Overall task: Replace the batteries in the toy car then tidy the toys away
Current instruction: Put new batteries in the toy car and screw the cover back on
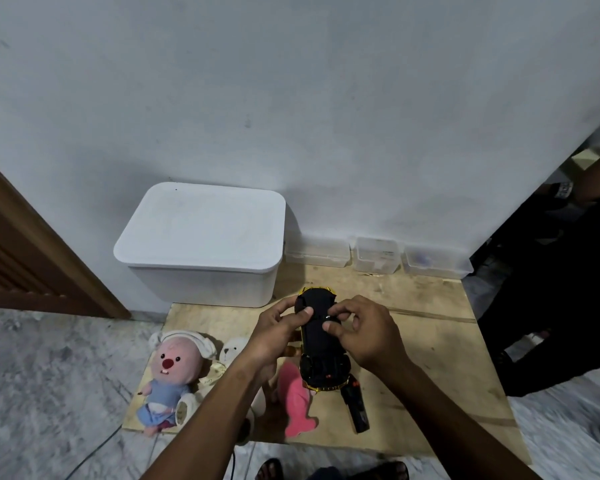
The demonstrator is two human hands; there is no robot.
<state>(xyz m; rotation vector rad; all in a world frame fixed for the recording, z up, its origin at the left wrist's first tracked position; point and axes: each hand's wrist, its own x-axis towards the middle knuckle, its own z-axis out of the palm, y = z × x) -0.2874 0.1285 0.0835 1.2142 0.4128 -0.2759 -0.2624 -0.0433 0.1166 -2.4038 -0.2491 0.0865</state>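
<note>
Both bare hands, left hand and right hand, hold the upturned black-and-yellow toy car above the plywood counter, fingers pinching near its battery hatch. Battery work looks unfinished; plush toys and the lidded white plastic bin await tidying.

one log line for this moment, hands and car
left hand: grips upturned black-and-gold toy car | right hand: fingertips pinch at car underside | white lidded plastic bin: shut | stage: battery access
</note>
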